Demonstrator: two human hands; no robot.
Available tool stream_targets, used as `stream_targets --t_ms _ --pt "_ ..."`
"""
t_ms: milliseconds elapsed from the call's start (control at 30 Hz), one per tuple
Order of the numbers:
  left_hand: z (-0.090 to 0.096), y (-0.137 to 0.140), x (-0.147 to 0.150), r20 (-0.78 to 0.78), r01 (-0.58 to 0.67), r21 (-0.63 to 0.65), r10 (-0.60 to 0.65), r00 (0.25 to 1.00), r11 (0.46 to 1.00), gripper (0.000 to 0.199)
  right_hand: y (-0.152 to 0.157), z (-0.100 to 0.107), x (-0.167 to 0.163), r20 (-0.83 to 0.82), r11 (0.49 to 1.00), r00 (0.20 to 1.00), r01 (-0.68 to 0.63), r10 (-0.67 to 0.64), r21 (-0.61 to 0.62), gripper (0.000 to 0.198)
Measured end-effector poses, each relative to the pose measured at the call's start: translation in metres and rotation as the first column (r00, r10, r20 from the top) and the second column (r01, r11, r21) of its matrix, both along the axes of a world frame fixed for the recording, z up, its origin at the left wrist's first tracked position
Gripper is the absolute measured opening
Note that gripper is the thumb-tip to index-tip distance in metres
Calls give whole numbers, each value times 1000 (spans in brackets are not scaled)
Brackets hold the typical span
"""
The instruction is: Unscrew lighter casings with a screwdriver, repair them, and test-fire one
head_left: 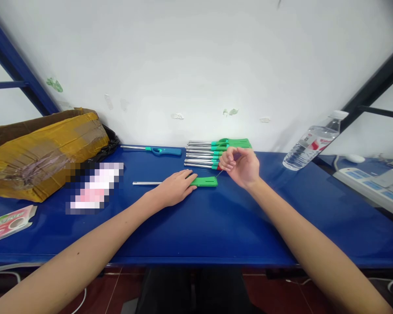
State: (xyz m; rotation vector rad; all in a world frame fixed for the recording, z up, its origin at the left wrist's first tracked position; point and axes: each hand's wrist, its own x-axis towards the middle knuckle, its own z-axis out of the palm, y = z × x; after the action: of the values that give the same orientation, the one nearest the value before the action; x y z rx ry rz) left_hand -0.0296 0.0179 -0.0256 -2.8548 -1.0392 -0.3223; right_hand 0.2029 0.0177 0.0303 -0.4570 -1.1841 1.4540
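Note:
A long-necked gas lighter with a green handle (207,181) lies flat on the blue table, its metal tube pointing left. My left hand (176,188) rests over its middle, fingers holding it against the tabletop. Above the handle's right end, my right hand (241,168) is closed in a pinch around a thin metal rod-like tool (219,173). The rod's tip meets the handle near its right end; the grip is hidden in my fingers. Just behind, several similar lighters (201,155) lie stacked side by side, partly covered by my right hand.
A blue lighter (165,151) lies at the back. On the left are a taped cardboard box (49,152), a blurred-out packet (94,187) and a pink-green card piece (11,222). A water bottle (309,146) and a white power strip (370,185) are on the right.

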Motion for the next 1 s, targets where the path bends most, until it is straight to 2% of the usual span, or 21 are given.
stream_targets --t_ms 267,700,1000 --pt "2 -1 1 -19 -9 5 9 1000 1000 46 -1 0 1 9 999 1000 -10 10 42 34" --pt "5 -3 2 -38 -20 6 20 999 1000 43 0 -4 -3 29 999 999 30 -31 32 41" --pt "4 -2 2 -37 -17 11 17 999 1000 45 1 -4 -2 -3 999 1000 13 -13 44 31"
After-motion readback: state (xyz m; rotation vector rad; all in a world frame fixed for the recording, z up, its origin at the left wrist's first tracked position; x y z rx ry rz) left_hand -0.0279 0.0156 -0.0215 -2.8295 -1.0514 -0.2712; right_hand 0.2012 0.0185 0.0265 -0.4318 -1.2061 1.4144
